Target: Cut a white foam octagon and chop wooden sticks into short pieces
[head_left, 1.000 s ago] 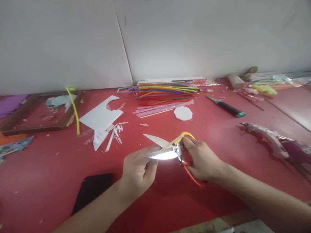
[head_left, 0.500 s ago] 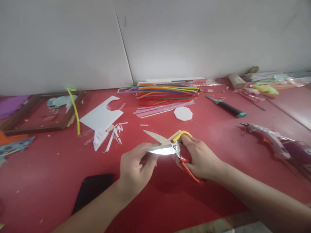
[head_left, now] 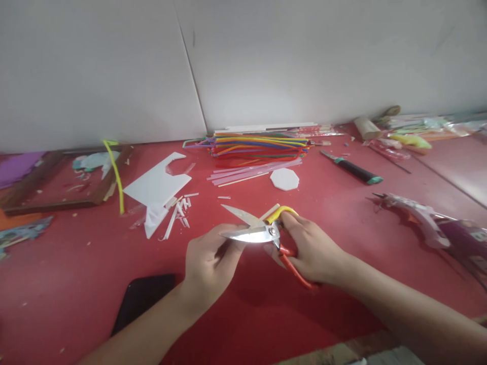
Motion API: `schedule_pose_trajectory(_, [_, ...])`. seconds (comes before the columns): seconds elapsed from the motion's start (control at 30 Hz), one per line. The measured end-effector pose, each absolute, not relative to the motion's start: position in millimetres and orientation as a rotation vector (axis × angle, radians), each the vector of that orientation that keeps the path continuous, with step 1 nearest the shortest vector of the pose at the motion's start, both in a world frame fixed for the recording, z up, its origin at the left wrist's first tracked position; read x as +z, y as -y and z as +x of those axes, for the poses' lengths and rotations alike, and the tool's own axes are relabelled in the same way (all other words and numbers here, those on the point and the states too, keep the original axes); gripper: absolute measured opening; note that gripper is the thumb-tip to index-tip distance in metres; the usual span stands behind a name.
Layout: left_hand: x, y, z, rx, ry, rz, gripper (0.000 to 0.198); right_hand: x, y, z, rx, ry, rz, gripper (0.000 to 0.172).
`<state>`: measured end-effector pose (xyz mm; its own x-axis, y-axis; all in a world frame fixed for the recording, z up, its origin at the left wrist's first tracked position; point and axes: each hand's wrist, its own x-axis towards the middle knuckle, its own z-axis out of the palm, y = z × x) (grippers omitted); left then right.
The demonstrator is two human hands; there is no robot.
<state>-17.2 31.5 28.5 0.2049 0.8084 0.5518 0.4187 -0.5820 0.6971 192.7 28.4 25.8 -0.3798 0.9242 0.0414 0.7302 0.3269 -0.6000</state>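
Observation:
My right hand point(head_left: 314, 248) is closed round the handles of a pair of scissors point(head_left: 251, 234), one handle yellow and the other red. The blades stand apart and point left. Between them runs a thin pale stick point(head_left: 271, 211), whose far end shows past the yellow handle. Behind the lower blade, my left hand point(head_left: 211, 261) pinches the stick; the blade covers its fingertips and the stick's near part. Beyond the scissors lies a white octagonal piece point(head_left: 284, 179). Cut white bits point(head_left: 178, 213) are strewn by a larger cut white sheet point(head_left: 155, 180).
A bundle of coloured pipe cleaners point(head_left: 262, 146) and pink strips point(head_left: 251, 172) lie near the wall. On the right are a green-and-black-handled knife point(head_left: 357, 170) and a glue gun point(head_left: 418, 213). A black phone point(head_left: 142, 301) lies by my left forearm; a brown frame point(head_left: 53, 205) is farther left.
The view has shifted very slightly. Both hands, the scissors and the stick keep nearly the same pose, with the blades still apart.

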Motion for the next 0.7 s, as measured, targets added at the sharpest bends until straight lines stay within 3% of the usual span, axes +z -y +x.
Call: schedule_pose_trajectory(0.7, [27.2, -29.1, -20.9, 1.297, -1.065, 2.176, 0.014, 24.3, -28.1, 192.5, 0.63, 2.245, -1.401, 0.022])
